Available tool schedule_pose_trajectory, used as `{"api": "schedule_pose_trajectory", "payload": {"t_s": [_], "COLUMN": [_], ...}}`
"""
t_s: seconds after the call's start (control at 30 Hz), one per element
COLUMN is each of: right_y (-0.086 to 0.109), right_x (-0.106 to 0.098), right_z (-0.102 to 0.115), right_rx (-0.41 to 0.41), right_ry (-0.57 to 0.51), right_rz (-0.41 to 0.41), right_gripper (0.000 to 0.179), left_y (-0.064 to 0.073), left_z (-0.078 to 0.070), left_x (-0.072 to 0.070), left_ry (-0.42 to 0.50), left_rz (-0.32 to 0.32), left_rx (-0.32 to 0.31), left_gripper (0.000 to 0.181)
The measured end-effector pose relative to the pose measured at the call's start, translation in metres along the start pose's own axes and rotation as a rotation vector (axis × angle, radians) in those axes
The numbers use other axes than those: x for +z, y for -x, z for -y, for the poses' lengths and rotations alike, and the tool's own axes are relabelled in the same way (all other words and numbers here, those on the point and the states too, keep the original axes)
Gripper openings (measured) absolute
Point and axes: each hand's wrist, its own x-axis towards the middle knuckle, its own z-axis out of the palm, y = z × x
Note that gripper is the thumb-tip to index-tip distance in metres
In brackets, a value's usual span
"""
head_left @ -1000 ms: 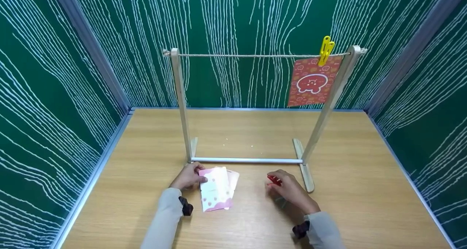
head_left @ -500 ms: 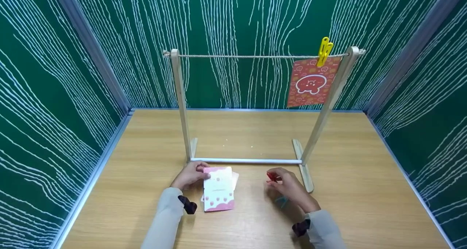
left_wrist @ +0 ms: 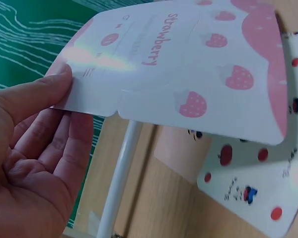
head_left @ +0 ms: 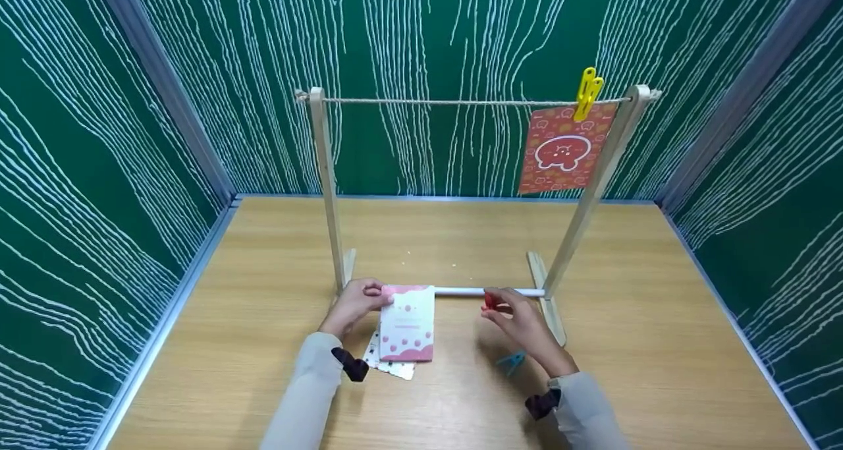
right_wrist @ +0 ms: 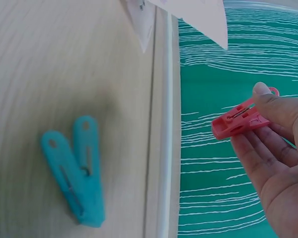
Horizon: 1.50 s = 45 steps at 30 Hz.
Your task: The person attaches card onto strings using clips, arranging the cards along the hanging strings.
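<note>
Between thumb and fingers, my left hand (head_left: 359, 304) pinches the upper left edge of a white and pink strawberry card (head_left: 407, 331), lifted off the table. Beneath it, other cards (left_wrist: 253, 183) lie on the wood, one white with red dots and small figures. My right hand (head_left: 523, 321) pinches a red clothespin (right_wrist: 242, 118) above the table. Below that hand lies a teal clothespin (right_wrist: 77, 171). A red patterned card (head_left: 560, 150) hangs from the rope (head_left: 448, 101) at the right, held by a yellow clothespin (head_left: 588, 94).
A wooden stand has a left post (head_left: 326, 186), a right post (head_left: 602, 180) and a white bar (head_left: 487, 292) low between them. Green walls (head_left: 421, 41) with white lines surround the wooden table (head_left: 428, 232) at the back and sides.
My left hand has lifted the strawberry card up and to the right, uncovering the dotted card below. My right hand has risen slightly with the red clothespin, showing more of the teal one.
</note>
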Motion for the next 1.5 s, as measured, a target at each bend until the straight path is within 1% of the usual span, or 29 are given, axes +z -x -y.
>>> {"api": "schedule_pose_trajectory", "payload": {"t_s": [0.13,0.27,0.5,0.73,0.9,0.97,1.0,1.03,1.17,1.27,1.33,1.5], "right_y": [-0.004,-0.008,-0.019,-0.028,-0.029,-0.029,-0.029,-0.03,-0.038,-0.044,-0.046,-0.053], "right_x": [-0.001,-0.003,-0.009,-0.015,-0.028,-0.032,-0.033,-0.032,-0.028,-0.027,-0.029,-0.036], "right_z": [0.004,0.01,0.022,0.03,0.062,0.074,0.076,0.074,0.06,0.053,0.053,0.06], "right_rx": [-0.034,-0.019,0.017,0.014,0.068,0.079,0.071,0.068,0.048,0.023,0.004,-0.029], "right_ry": [-0.019,-0.072,-0.163,-0.218,-0.208,-0.196,-0.198,-0.206,-0.235,-0.26,-0.272,-0.297], "right_rz": [-0.052,-0.074,-0.116,-0.13,-0.1,-0.095,-0.1,-0.107,-0.137,-0.142,-0.142,-0.16], "right_gripper": [0.035,0.034,0.033,0.036,0.034,0.033,0.033,0.032,0.031,0.032,0.032,0.034], "left_y": [-0.002,-0.004,-0.008,-0.009,-0.011,-0.012,-0.013,-0.013,-0.013,-0.014,-0.015,-0.017], "left_z": [-0.008,-0.016,-0.031,-0.043,-0.053,-0.056,-0.058,-0.059,-0.065,-0.07,-0.074,-0.083], "left_x": [0.005,0.009,0.016,0.022,0.026,0.028,0.029,0.03,0.033,0.035,0.037,0.041], "left_ry": [-0.03,-0.04,0.015,0.025,0.008,-0.001,-0.003,-0.009,-0.024,-0.023,-0.021,-0.001], "left_rz": [-0.012,-0.026,-0.054,-0.058,-0.059,-0.064,-0.067,-0.071,-0.086,-0.092,-0.102,-0.155], "left_rx": [0.051,0.084,0.081,0.108,0.085,0.082,0.082,0.081,0.123,0.146,0.139,0.16], "left_gripper": [0.01,0.01,0.013,0.017,0.018,0.019,0.02,0.021,0.022,0.023,0.023,0.022]}}
